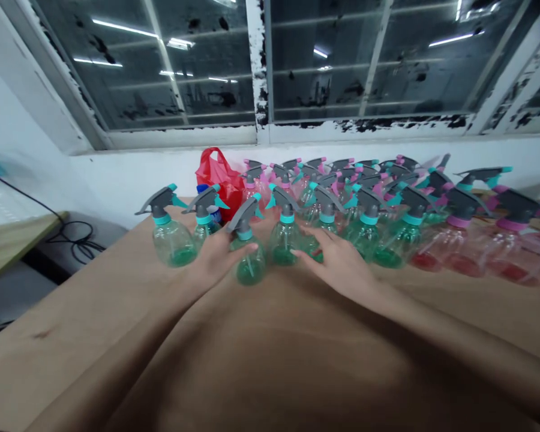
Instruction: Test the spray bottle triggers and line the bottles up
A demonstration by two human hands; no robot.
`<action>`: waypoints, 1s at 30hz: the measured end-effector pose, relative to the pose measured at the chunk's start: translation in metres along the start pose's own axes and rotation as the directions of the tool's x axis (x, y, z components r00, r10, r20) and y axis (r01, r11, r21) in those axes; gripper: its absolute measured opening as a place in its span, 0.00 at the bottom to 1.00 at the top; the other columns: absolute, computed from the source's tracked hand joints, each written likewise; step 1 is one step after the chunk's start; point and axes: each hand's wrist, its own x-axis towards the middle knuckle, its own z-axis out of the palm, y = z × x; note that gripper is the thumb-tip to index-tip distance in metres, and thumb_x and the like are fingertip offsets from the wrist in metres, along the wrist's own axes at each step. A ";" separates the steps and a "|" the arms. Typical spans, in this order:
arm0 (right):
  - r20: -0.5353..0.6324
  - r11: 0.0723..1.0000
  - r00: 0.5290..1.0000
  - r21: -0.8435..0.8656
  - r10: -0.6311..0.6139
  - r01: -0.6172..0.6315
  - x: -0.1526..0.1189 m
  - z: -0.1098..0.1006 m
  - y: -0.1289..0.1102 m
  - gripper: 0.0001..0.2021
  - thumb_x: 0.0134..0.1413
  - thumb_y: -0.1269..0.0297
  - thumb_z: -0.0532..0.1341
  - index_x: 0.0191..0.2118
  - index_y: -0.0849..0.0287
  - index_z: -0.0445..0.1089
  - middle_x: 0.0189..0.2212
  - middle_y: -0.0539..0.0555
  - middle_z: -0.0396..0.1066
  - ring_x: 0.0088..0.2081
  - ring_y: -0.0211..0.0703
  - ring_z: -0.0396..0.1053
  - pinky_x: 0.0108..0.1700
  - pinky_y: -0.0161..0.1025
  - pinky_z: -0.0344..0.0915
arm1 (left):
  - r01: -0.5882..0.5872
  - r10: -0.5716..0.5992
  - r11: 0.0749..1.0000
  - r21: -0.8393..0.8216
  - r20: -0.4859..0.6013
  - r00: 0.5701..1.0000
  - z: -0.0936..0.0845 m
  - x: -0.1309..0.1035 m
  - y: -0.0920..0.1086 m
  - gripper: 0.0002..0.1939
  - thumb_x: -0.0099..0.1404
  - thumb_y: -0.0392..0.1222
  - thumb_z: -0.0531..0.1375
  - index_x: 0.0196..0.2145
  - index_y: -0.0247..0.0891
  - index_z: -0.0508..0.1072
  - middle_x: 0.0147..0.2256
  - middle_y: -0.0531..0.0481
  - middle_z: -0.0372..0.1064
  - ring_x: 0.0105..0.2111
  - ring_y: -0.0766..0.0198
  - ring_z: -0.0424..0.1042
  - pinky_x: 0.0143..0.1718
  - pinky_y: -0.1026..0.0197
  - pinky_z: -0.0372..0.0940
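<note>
My left hand [216,259] is wrapped at the left side of a green spray bottle [251,264] with a grey and teal trigger head, which tilts a little. Right of it stands another green spray bottle [284,240]. My right hand [330,258] is beside that bottle, thumb and fingers apart, its fingers in front of a further green bottle [327,221]; whether it touches either is unclear. Two more green bottles stand at the left, one at the row's end [173,243] and one partly behind my left hand [204,227].
Red-tinted bottles with pink collars [465,249] stand at the right, with several more rows behind. A red plastic bag [222,183] lies near the wall. The wooden table [261,360] extends toward me. A black cable [76,240] hangs beside another table [22,240] at left.
</note>
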 end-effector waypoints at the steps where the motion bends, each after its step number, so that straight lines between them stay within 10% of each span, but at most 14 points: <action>1: -0.003 1.000 1.000 -0.008 0.007 -0.007 0.004 0.004 -0.001 0.27 0.59 0.51 0.53 0.59 0.63 0.59 0.49 0.63 0.70 0.38 0.54 0.73 0.40 0.53 0.70 | 0.008 -0.008 1.000 0.015 -0.001 1.000 0.001 0.007 0.000 0.11 0.56 0.50 0.61 0.27 0.39 0.67 0.24 0.53 0.65 0.31 0.54 0.69 0.35 0.55 0.62; 12: 0.017 0.990 0.994 0.086 0.108 -0.109 0.034 0.034 -0.003 0.39 0.54 0.47 0.55 0.64 0.70 0.47 0.58 0.72 0.59 0.52 0.67 0.65 0.45 0.57 0.67 | -0.050 0.050 0.999 0.021 0.010 0.999 0.008 0.041 -0.018 0.08 0.56 0.47 0.60 0.28 0.41 0.66 0.21 0.55 0.61 0.33 0.54 0.69 0.35 0.58 0.61; 30: 0.042 0.988 0.987 0.023 0.153 -0.154 0.037 0.043 -0.015 0.34 0.52 0.43 0.56 0.55 0.68 0.56 0.49 0.71 0.64 0.43 0.64 0.71 0.36 0.52 0.68 | -0.048 0.050 0.991 0.126 -0.010 0.999 0.000 0.026 -0.017 0.16 0.63 0.50 0.55 0.44 0.37 0.66 0.32 0.48 0.70 0.36 0.52 0.71 0.38 0.54 0.64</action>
